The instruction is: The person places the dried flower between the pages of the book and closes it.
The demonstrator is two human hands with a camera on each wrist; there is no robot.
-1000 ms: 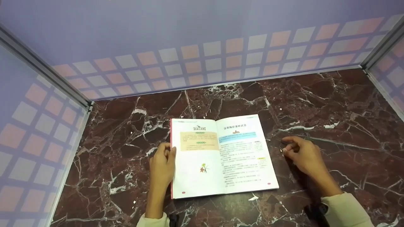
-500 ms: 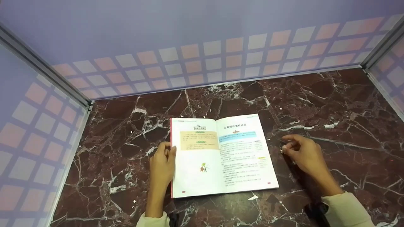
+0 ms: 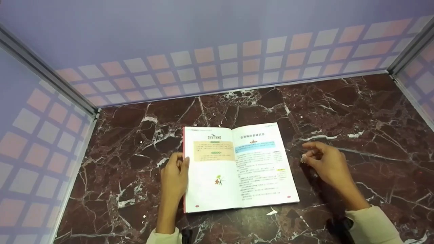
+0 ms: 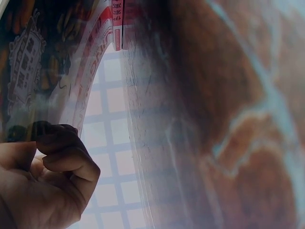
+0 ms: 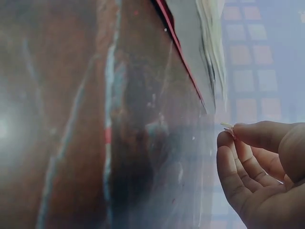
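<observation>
An open book (image 3: pixel 210 189) with printed pages and a red cover edge lies on the dark marbled table. My left hand (image 3: pixel 174 178) grips its left edge, thumb on the page side and fingers underneath. In the left wrist view the fingers of that hand (image 4: pixel 62 171) are curled at the book's patterned cover (image 4: pixel 28 71). To the right of the book, my right hand (image 3: pixel 325 166) pinches a tiny pale thing (image 5: pixel 228 129) with a yellowish tip between thumb and index finger. Its kind I cannot tell. The book's right side (image 5: pixel 190 52) stands apart from this hand.
The red-brown marble table (image 3: pixel 135 189) has white veins and a few small bright specks. A lilac wall panel (image 3: pixel 203 40) with pink and white squares closes off the back. Similar panels stand at left (image 3: pixel 37 135) and right (image 3: pixel 420 71).
My right hand has shifted very slightly, its index finger rising a little away from the thumb tip in the head view. The left hand and the book hold their place.
</observation>
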